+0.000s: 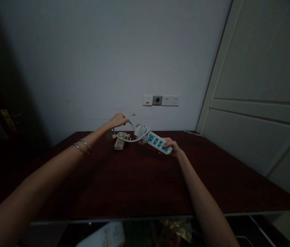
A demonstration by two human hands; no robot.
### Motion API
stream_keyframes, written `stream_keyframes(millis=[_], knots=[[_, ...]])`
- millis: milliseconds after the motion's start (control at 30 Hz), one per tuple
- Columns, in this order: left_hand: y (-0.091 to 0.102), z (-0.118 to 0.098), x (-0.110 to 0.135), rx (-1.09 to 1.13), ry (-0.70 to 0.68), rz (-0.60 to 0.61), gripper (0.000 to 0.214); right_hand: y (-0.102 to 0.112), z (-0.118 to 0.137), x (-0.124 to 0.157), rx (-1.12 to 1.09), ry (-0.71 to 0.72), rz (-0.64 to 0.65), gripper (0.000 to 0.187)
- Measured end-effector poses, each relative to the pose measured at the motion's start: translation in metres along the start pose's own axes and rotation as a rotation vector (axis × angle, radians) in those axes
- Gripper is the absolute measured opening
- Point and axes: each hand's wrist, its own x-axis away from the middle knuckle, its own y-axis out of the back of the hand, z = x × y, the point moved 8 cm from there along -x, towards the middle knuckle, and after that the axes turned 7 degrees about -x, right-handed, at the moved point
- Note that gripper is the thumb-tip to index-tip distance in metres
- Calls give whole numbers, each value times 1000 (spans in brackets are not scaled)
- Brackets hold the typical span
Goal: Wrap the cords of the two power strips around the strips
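Note:
A white power strip (158, 142) with blue socket faces is held tilted above the dark red tabletop. My right hand (172, 146) grips its lower right end, thumb over the last socket. White cord (142, 134) is wound round the strip's upper left end. Pinched in the fingers of my left hand (119, 120), a thin section of the cord runs down to the coil, and a loop hangs between hand and strip. Behind the loop, a second, cream power strip (119, 144) lies on the tabletop with its own cord bundled at its far end.
The dark red tabletop (134, 185) meets a pale wall carrying several wall sockets (170, 101). A white panelled door (258, 130) stands at the right. Below the front edge are a white box (108, 235) and a gold wrapper (179, 230).

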Motion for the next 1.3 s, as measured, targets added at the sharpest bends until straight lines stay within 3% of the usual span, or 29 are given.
stream_keyframes(millis=[233,300,500,733,933,1100,1300], knots=[[0,-1,0,-178,-89,-143,32,18,-12,-3,83,-31,-74,34],[0,0,-1,-161,-108,-130,33,23,-13,-3,108,-47,-90,33],[-16,13,-6,27,-150,101,32,28,-11,4,108,-71,-63,41],[-42,34,3,311,-24,441,23,15,-9,9,69,-108,32,42],[-43,33,18,250,-16,571,19,7,-17,12,99,-200,139,46],[-40,30,26,257,-57,572,18,3,-19,18,49,-262,227,49],[-58,30,36,359,-78,648,10,10,-6,20,-104,-151,198,49]])
